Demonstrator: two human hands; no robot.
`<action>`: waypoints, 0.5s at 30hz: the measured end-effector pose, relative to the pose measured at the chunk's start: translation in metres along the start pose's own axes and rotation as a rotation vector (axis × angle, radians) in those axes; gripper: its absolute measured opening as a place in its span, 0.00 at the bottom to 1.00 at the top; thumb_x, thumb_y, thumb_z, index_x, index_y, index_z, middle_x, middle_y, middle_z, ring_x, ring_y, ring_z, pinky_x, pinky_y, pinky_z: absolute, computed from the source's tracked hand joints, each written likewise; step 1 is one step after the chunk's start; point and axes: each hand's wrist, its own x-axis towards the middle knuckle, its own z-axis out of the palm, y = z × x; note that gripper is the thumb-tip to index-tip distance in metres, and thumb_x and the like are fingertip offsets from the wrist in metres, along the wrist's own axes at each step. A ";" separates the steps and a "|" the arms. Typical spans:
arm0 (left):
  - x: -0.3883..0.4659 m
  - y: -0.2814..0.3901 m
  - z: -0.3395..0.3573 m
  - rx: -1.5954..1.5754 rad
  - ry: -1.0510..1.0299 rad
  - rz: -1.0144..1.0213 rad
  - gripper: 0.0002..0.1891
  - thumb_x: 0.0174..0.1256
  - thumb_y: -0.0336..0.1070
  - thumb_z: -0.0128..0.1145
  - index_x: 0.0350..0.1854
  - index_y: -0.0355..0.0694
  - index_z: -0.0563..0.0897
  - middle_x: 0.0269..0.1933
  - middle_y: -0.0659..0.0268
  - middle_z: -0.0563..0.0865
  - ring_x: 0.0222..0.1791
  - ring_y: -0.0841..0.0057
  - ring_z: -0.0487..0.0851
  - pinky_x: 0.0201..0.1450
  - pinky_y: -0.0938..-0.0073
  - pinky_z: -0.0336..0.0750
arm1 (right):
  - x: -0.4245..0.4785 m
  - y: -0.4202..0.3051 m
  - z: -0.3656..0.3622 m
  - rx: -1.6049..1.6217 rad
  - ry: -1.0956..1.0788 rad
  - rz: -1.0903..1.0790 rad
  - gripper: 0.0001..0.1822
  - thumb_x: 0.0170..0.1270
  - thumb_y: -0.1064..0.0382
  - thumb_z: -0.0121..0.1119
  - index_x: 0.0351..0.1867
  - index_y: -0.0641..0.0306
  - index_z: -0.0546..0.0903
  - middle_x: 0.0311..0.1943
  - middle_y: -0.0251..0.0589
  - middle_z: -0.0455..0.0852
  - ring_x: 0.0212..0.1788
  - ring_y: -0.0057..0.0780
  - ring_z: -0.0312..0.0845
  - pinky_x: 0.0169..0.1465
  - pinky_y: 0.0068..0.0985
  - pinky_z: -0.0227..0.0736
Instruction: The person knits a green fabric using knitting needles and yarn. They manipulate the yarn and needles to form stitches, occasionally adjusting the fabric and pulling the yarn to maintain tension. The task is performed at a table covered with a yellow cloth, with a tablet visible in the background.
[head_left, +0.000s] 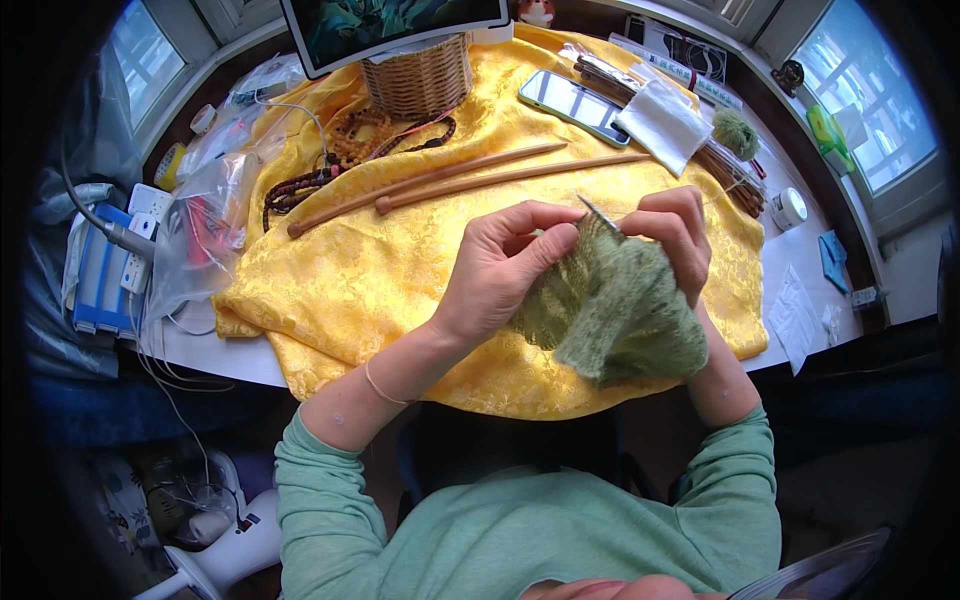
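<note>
A piece of green knitting (630, 307) hangs between my hands above the yellow brocade cloth. My left hand (517, 259) pinches its upper left edge between thumb and fingers. On the other side my right hand (671, 236), fingers curled, grips the upper right part, with the fabric hanging over its palm. A thin pointed metal knitting needle (598, 214) shows between the hands at the top of the knitting; the rest of it is hidden. Two thick wooden knitting needles (427, 184) with knobbed ends lie beyond my left hand.
Yellow cloth (360, 277) covers the table's middle. Behind stand a wicker basket (420, 79) and a tablet (397, 22). A phone (574, 107), white tissue (665, 124), green yarn ball (735, 133) and small white jar (789, 208) lie right. Beads, plastic bags and power strips are left.
</note>
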 end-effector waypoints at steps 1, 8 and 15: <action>0.000 0.003 0.002 -0.006 0.022 0.002 0.09 0.67 0.30 0.56 0.45 0.31 0.81 0.39 0.65 0.85 0.36 0.87 0.80 0.42 0.86 0.77 | 0.000 0.000 -0.003 0.004 -0.015 -0.014 0.13 0.42 0.58 0.66 0.30 0.60 0.81 0.27 0.36 0.75 0.32 0.32 0.68 0.38 0.27 0.64; 0.001 0.002 -0.003 0.014 0.048 0.016 0.08 0.66 0.29 0.56 0.45 0.34 0.81 0.42 0.67 0.85 0.40 0.86 0.79 0.46 0.83 0.75 | 0.000 0.003 -0.006 -0.015 -0.105 -0.065 0.14 0.40 0.56 0.66 0.29 0.59 0.82 0.27 0.34 0.75 0.32 0.32 0.67 0.39 0.27 0.62; -0.002 -0.003 0.000 0.030 -0.087 -0.055 0.06 0.65 0.29 0.58 0.40 0.34 0.81 0.37 0.70 0.83 0.37 0.88 0.77 0.43 0.85 0.72 | 0.002 0.008 0.007 0.123 -0.307 0.073 0.30 0.41 0.41 0.66 0.41 0.62 0.78 0.38 0.45 0.76 0.44 0.41 0.71 0.47 0.33 0.65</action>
